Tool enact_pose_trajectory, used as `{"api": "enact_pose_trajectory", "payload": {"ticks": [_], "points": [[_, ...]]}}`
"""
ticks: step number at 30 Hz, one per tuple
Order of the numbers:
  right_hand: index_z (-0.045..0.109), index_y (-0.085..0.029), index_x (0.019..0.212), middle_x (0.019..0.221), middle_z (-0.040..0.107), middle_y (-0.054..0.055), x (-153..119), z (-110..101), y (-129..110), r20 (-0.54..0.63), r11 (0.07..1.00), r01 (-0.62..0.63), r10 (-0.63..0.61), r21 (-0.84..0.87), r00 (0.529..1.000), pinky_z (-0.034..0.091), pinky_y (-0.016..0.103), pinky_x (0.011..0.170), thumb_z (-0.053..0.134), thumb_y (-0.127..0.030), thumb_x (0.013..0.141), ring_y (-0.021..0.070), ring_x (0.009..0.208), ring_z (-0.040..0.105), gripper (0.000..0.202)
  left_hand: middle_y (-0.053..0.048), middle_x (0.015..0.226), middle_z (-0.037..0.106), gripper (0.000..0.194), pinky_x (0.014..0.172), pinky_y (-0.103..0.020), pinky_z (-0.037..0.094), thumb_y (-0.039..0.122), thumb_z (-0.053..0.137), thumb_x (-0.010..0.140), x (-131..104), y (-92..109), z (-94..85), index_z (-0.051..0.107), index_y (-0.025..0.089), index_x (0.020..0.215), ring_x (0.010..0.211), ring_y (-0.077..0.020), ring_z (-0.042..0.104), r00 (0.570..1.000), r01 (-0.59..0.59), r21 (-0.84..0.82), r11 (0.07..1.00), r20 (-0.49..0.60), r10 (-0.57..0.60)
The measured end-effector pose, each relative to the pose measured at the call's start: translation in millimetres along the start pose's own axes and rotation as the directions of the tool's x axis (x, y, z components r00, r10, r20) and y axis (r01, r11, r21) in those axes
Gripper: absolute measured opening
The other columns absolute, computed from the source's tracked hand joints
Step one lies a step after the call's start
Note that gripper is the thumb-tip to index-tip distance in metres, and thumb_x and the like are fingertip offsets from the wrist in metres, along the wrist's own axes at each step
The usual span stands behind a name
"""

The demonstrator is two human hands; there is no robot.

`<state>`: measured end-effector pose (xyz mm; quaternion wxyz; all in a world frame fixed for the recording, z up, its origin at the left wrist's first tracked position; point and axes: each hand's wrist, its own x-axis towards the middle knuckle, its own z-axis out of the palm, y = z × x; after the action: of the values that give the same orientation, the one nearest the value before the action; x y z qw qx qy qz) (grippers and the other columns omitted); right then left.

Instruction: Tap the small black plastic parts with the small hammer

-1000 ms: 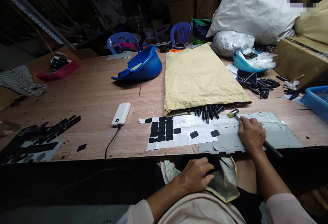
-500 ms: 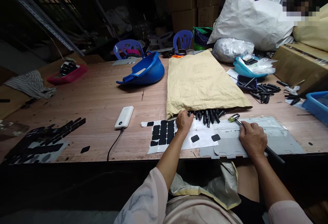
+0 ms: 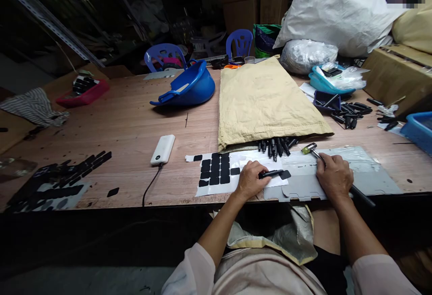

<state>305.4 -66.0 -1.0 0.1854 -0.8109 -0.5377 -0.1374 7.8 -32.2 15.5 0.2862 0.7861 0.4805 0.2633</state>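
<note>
My left hand [image 3: 250,181] pinches a slim black pen-shaped piece [image 3: 272,173], which points right above a white backing sheet [image 3: 211,190]. Rounded black pads [image 3: 215,168] are stuck to that sheet in rows, and a single pad [image 3: 285,175] lies by the tip of the piece. My right hand [image 3: 335,177] is wrapped round a hammer [image 3: 363,196] with a metal and yellowish head, resting over a grey plastic-covered board [image 3: 313,184]. More black pen-shaped pieces [image 3: 275,145] stick out from the mouth of a tan sack [image 3: 263,101] beyond my hands.
A white power bank [image 3: 163,149] with a cable lies to the left, behind it a blue basin [image 3: 197,90]. Dark strips [image 3: 84,169] sit at far left. On the right are a turquoise basin [image 3: 332,89], loose black pieces [image 3: 354,110] and a cardboard box [image 3: 398,72].
My left hand has drawn back from the sack's mouth toward me, bringing a black pen-shaped piece over the white sheet. My right hand stays nearly still with the hammer. The view has shifted slightly.
</note>
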Motion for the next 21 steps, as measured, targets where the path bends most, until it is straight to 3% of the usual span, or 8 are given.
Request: {"api": "enact_pose_trajectory", "payload": {"ticks": [4, 7, 10, 13, 15, 21], "points": [[0.077, -0.021, 0.117, 0.099, 0.064, 0.010, 2.1, -2.0, 2.4, -0.008, 1.000, 0.020, -0.020, 0.018, 1.000, 0.025, 0.034, 0.071, 0.054, -0.033, 0.101, 0.0213, 0.085, 0.046, 0.030, -0.003, 0.095, 0.075, 0.017, 0.091, -0.038, 0.049, 0.020, 0.086, 0.079, 3.1, -2.5, 10.4, 0.081, 0.024, 0.094, 0.097, -0.0241, 0.064, 0.999, 0.030, -0.002, 1.000, 0.014, -0.030], [0.076, -0.019, 0.116, 0.098, 0.066, 0.011, -4.0, -12.7, -4.9, -0.098, 0.997, 0.048, -0.041, 0.064, 0.994, 0.033, 0.035, 0.072, 0.051, -0.034, 0.102, 0.0233, 0.087, 0.052, 0.032, -0.002, 0.096, 0.075, 0.018, 0.091, -0.038, 0.048, 0.020, 0.087, 0.079, 4.8, -5.0, 9.7, 0.082, 0.024, 0.095, 0.097, -0.0241, 0.064, 0.999, 0.043, -0.017, 0.999, 0.027, -0.042], [0.074, -0.021, 0.121, 0.103, 0.069, 0.011, -20.3, -30.3, -23.3, -0.182, 0.947, 0.148, -0.098, 0.285, 0.978, 0.046, 0.035, 0.078, 0.049, -0.037, 0.105, 0.0235, 0.092, 0.061, 0.033, -0.002, 0.096, 0.075, 0.018, 0.092, -0.038, 0.048, 0.021, 0.087, 0.078, 5.1, -4.2, 8.2, 0.081, 0.025, 0.095, 0.097, -0.0238, 0.064, 0.998, 0.059, -0.028, 0.998, 0.033, -0.058], [0.070, -0.024, 0.129, 0.107, 0.072, 0.009, -41.8, -46.8, -47.5, -0.134, 0.773, 0.260, -0.224, 0.578, 0.965, 0.054, 0.035, 0.088, 0.050, -0.033, 0.106, 0.0213, 0.098, 0.068, 0.032, -0.001, 0.093, 0.074, 0.017, 0.091, -0.037, 0.048, 0.019, 0.087, 0.077, 5.5, -1.0, 7.5, 0.080, 0.024, 0.092, 0.096, -0.0227, 0.064, 0.996, 0.087, -0.036, 0.996, 0.035, -0.086], [0.069, -0.026, 0.134, 0.103, 0.073, 0.007, -55.8, -53.3, -61.4, -0.091, 0.702, 0.271, -0.283, 0.659, 0.955, 0.056, 0.033, 0.087, 0.050, -0.029, 0.106, 0.0190, 0.093, 0.070, 0.034, 0.000, 0.093, 0.074, 0.018, 0.091, -0.037, 0.048, 0.018, 0.087, 0.076, 5.9, 1.3, 7.3, 0.079, 0.024, 0.090, 0.095, -0.0223, 0.064, 0.994, 0.106, -0.037, 0.994, 0.037, -0.105], [0.066, -0.031, 0.145, 0.098, 0.068, 0.004, -85.7, -54.3, -78.0, -0.040, 0.732, 0.299, -0.349, 0.612, 0.936, 0.052, 0.026, 0.074, 0.048, -0.021, 0.105, 0.0153, 0.083, 0.067, 0.045, 0.000, 0.093, 0.075, 0.020, 0.093, -0.037, 0.048, 0.018, 0.090, 0.074, 7.8, 4.6, 6.4, 0.080, 0.024, 0.091, 0.096, -0.0219, 0.064, 0.991, 0.130, -0.044, 0.991, 0.050, -0.128]]}}
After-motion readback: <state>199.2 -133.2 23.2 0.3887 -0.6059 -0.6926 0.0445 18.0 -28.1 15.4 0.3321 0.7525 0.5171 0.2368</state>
